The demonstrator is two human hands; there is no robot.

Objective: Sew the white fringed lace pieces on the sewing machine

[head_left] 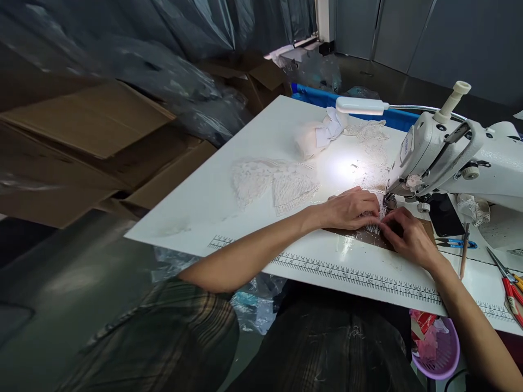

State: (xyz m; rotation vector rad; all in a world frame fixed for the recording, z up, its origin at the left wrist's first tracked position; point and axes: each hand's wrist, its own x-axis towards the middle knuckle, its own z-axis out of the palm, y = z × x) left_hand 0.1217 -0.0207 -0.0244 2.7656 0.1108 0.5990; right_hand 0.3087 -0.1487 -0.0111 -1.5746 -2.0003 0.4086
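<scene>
A strip of white lace (372,228) lies under the needle area of a white sewing machine (425,152). My left hand (353,209) rests over the lace just left of the presser foot, its fingertips pinching the near edge. Close in front of the foot, my right hand (408,237) has thumb and forefinger closed together at the same lace edge. The two hands' fingertips nearly meet. More lace (373,155) stretches behind the needle. To the left, loose ruffled lace pieces (294,188) lie flat on the white tabletop (196,218).
A lamp (362,105) lights the table. A wrapped white bundle (316,139) sits at the back. On the right are a black phone (447,215), blue thread snips (455,243), a brown stick (464,253) and red-handled scissors (510,294). A purple basket (443,365) stands below; cardboard boxes (90,120) are left.
</scene>
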